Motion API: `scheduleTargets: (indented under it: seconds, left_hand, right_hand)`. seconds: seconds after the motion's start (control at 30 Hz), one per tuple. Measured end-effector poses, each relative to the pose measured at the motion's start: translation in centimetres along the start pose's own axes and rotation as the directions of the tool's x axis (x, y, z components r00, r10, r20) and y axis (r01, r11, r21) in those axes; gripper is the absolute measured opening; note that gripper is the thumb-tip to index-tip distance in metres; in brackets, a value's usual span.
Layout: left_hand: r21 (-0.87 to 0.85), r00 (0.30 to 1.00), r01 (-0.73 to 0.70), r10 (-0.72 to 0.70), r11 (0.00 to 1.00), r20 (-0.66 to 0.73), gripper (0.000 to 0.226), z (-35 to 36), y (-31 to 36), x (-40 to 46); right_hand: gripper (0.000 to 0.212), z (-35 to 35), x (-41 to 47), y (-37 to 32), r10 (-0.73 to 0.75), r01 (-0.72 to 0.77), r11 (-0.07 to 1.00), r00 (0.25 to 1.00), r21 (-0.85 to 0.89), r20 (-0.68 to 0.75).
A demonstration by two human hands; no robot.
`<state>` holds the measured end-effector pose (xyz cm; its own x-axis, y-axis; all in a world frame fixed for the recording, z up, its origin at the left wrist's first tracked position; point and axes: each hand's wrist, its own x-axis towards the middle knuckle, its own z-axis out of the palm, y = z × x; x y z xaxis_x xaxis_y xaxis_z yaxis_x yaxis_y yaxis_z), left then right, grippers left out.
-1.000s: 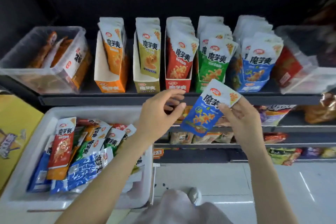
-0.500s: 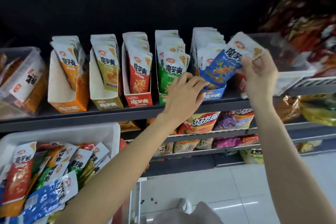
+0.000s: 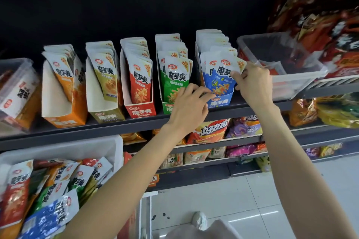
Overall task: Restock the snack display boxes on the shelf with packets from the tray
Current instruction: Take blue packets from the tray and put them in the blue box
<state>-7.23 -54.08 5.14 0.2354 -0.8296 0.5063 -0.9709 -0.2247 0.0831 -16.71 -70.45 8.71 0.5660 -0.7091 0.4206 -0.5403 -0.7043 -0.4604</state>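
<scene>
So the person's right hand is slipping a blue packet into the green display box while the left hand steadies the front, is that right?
Not quite: the head view shows the right hand slipping the blue packet into the blue display box, not the green one. The left hand is at the front of the boxes, as you said.

A blue packet (image 3: 221, 81) stands at the front of the blue box (image 3: 221, 102), pinched by the right fingers (image 3: 238, 75). The left fingers (image 3: 204, 94) touch the box front. More packets lie in the white tray (image 3: 64, 147).
</scene>
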Motion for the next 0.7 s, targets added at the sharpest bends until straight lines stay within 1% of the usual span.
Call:
scheduleTargets:
  seconds: [0.1, 0.2, 0.27, 0.3, 0.4, 0.43, 0.47, 0.5, 0.57, 0.63, 0.7]
  left_hand:
    - [-0.001, 0.999, 0.0, 0.0, 1.0, 0.038, 0.035, -0.1, -0.1, -0.2]
    - [-0.02, 0.999, -0.013, 0.014, 1.0, 0.046, 0.042, -0.2, 0.1, -0.6]
    - [-0.105, 1.0, -0.024, 0.024, 0.994, 0.002, 0.041, -0.6, 0.2, -1.3]
    - [-0.166, 1.0, -0.016, 0.011, 0.986, -0.029, 0.039, -1.1, 0.3, -1.7]
    - [-0.34, 0.98, 0.051, -0.112, 0.939, -0.163, 0.03, -2.9, 0.2, -3.7]
    - [-0.4, 0.961, 0.078, -0.175, 0.913, -0.214, 0.027, -3.6, 0.1, -4.7]
    - [-0.461, 0.936, 0.099, -0.24, 0.882, -0.258, 0.024, -4.4, -0.1, -5.9]
    - [-0.516, 0.906, 0.114, -0.302, 0.849, -0.296, 0.02, -5.3, -0.4, -7.1]
    - [-0.609, 0.84, 0.151, -0.426, 0.779, -0.336, 0.016, -6.8, -1.3, -9.9]
    - [-0.68, 0.772, 0.213, -0.548, 0.702, -0.324, 0.013, -8.3, -2.6, -13.0]
    - [-0.724, 0.69, 0.301, -0.666, 0.621, -0.284, 0.011, -9.5, -4.0, -16.3]
  right_hand:
    - [0.031, 0.1, -0.1, -0.3, -0.008, 0.007, 0.999, 1.0, 0.033, 0.008]
    - [0.033, -0.2, -0.8, -1.1, 0.085, -0.084, 0.989, 0.996, 0.121, -0.004]
    - [0.04, -0.5, -1.8, -1.6, 0.154, -0.142, 0.972, 0.987, 0.186, -0.054]
    - [0.042, -0.7, -2.6, -1.8, 0.168, -0.146, 0.966, 0.981, 0.211, -0.092]
    - [0.04, -1.0, -6.4, -2.9, 0.151, -0.074, 0.953, 0.956, 0.293, -0.251]
    - [0.036, -0.9, -7.9, -3.6, 0.152, -0.045, 0.938, 0.945, 0.345, -0.29]
    - [0.031, -0.8, -9.4, -4.5, 0.165, -0.031, 0.912, 0.94, 0.409, -0.297]
    - [0.026, -0.5, -10.8, -5.5, 0.175, -0.027, 0.881, 0.946, 0.471, -0.272]
    - [0.017, 0.2, -13.1, -7.8, 0.145, -0.033, 0.834, 0.976, 0.551, -0.161]
    - [0.01, 1.4, -15.0, -10.3, 0.061, -0.04, 0.806, 0.998, 0.59, -0.015]
    - [0.007, 2.8, -16.7, -12.7, -0.056, -0.033, 0.791, 0.99, 0.611, 0.127]
